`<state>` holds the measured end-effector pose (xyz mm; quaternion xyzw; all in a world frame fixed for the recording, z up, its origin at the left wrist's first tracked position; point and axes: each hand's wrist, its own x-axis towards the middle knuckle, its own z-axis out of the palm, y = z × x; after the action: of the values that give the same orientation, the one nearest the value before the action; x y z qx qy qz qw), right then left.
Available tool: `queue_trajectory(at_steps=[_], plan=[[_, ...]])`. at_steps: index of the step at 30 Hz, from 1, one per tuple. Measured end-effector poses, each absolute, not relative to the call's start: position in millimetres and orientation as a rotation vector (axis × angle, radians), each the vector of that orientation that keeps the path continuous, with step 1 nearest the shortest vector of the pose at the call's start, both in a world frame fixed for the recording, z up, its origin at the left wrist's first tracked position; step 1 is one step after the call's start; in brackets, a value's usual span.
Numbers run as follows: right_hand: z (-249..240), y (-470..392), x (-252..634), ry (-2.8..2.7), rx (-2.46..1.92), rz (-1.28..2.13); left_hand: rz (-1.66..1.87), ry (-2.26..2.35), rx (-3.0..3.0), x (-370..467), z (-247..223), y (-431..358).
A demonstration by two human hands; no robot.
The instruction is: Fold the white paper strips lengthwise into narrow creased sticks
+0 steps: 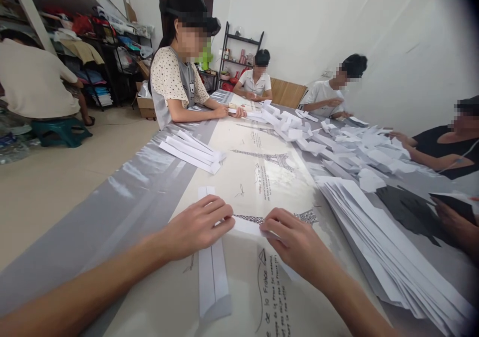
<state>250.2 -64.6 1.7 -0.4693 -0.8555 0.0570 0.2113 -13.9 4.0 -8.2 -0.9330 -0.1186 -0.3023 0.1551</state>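
A small piece of white paper (247, 226) spans the gap between my two hands, above a table cover printed with Eiffel Towers. My left hand (204, 225) pinches its left end with bent fingers. Closed on the right end is my right hand (299, 242), which hides part of the sheet; a white corner shows below that palm. Under my left hand lies a long white paper strip (213, 277) with a dark line down its length, its near end slightly curled. My left wrist crosses beside this strip.
Long folded paper strips (385, 247) are stacked at right. Loose folded papers (359, 147) heap beyond them. More strips (192, 150) lie at the left edge. Several people sit or stand around the table; a person (179, 73) at far left handles paper.
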Motion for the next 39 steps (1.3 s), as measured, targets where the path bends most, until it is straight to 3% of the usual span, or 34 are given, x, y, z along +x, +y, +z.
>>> queue_trajectory(at_steps=[4, 14, 26, 39], plan=[[-4.8, -66.2, 250.3, -2.488, -1.226, -0.233, -0.710, -0.338, -2.644, -13.2, -12.1, 1.9], [5.8, -71.9, 257.8, -2.495, -1.182, -0.352, -0.571, -0.333, -2.605, -9.2, -16.7, 0.0], [3.9, -71.5, 250.1, -2.320, -1.549, 0.642, -0.604, -0.467, -3.010, -17.8, -17.7, 17.1], [5.1, -59.6, 254.1, -2.073, -1.646, 1.096, -0.550, -1.062, -3.356, -21.3, -15.3, 32.0]])
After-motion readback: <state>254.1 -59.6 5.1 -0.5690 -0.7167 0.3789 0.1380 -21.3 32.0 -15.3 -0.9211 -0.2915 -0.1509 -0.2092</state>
